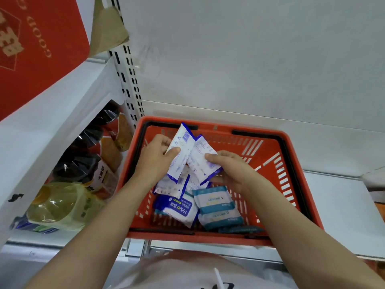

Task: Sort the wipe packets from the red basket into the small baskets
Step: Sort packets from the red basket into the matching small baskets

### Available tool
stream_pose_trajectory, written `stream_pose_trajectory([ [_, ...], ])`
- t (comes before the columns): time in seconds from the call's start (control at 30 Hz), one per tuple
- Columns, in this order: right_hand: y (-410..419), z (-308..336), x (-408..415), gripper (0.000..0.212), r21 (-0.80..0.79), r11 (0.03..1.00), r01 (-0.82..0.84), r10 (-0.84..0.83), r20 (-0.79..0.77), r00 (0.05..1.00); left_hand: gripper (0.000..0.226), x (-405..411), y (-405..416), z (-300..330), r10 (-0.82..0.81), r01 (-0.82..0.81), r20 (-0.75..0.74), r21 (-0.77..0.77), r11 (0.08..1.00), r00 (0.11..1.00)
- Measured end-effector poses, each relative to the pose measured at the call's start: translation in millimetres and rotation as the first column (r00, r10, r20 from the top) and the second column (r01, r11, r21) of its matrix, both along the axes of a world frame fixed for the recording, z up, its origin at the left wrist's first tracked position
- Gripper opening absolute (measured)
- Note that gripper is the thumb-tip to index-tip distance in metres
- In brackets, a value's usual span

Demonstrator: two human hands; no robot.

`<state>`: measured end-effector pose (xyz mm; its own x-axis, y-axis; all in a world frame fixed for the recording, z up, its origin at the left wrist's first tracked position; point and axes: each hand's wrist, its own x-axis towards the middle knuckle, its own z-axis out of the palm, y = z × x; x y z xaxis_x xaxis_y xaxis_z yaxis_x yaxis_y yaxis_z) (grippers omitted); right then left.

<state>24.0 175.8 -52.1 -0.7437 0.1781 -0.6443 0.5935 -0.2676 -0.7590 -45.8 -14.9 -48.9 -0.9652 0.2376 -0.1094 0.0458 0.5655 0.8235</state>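
Red plastic, slotted walls: red basket (277,161) on a white shelf (333,197), both hands inside its rim. Below the fingers, loose on the floor: teal-banded packets (216,207) under the right wrist, a blue alcohol-wipe packet (177,209) under the left.

Left hand (155,159) pinching a tall white-and-blue packet (180,151), thumb on its printed face, long axis running up and away from the fingers. Right hand (229,170) gripping a second white packet (203,161), thumb on top, fingers curled beneath, long axis slanting down toward the palm. Top edges of the two touching between the thumbs, each already held.

No small baskets in view; likely next a lift clear of the rim and a carry sideways, direction impossible to tell.
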Motion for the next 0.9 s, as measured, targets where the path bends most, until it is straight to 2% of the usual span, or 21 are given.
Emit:
stream_pose_trajectory([
  [0.07, -15.0, -1.4, 3.9, 0.029, -0.137, 0.991, 0.012, -0.018, -0.042, 0.999, 0.015, 2.9, 2.3, -0.4, -0.041, 0.039, 0.013, 0.087, 0.995, 0.999],
  [0.13, -26.4, -3.7, 7.7, 0.045, -0.269, 0.963, 0.009, -0.026, -0.060, 0.998, 0.014, 6.0, 3.6, -2.7, -0.090, 0.082, 0.047, 0.155, 0.985, 0.995],
  [0.23, -36.3, -1.9, 12.8, 0.038, -0.382, 0.921, 0.081, -0.113, -0.063, 0.992, 0.011, 10.4, 5.5, -4.8, -0.148, 0.131, 0.072, 0.200, 0.971, 0.986],
  [0.37, -44.7, -5.0, 18.1, 0.011, -0.312, 0.921, 0.232, -0.271, -0.088, 0.959, 0.008, 13.1, 8.3, -1.7, -0.154, 0.117, 0.099, 0.308, 0.944, 0.983],
  [0.4, -44.6, -5.3, 19.6, 0.011, -0.289, 0.915, 0.282, -0.321, -0.098, 0.942, 0.007, 13.9, 8.9, -1.0, -0.148, 0.108, 0.102, 0.320, 0.941, 0.984],
  [0.43, -42.0, -6.2, 21.1, 0.019, -0.261, 0.901, 0.346, -0.382, -0.102, 0.919, 0.007, 14.4, 9.3, -1.6, -0.130, 0.089, 0.107, 0.329, 0.940, 0.986],
  [0.53, -30.3, -2.4, 34.1, 0.064, -0.143, 0.859, 0.492, -0.508, -0.120, 0.853, 0.008, 17.1, 6.7, -4.5, -0.046, -0.004, 0.132, 0.352, 0.936, 0.990],
  [0.57, -27.1, -0.8, 39.9, 0.062, -0.130, 0.848, 0.514, -0.529, -0.136, 0.838, 0.008, 18.5, 5.2, -5.0, -0.024, -0.025, 0.134, 0.356, 0.934, 0.991],
  [0.63, -24.6, 3.4, 53.9, 0.032, -0.147, 0.834, 0.532, -0.551, -0.164, 0.818, 0.006, 25.0, 4.7, -1.3, -0.014, -0.030, 0.116, 0.363, 0.931, 0.993],
  [0.7, -27.9, 11.3, 69.0, 0.018, -0.188, 0.822, 0.538, -0.567, -0.173, 0.806, 0.010, 38.2, 10.4, 6.5, -0.039, -0.005, 0.101, 0.405, 0.914, 0.994],
  [0.9, -27.4, 31.1, 130.5, 0.032, -0.225, 0.807, 0.545, -0.590, -0.339, 0.733, 0.009, 102.9, 42.4, 41.3, -0.227, 0.194, 0.007, 0.493, 0.848, 0.974],
])
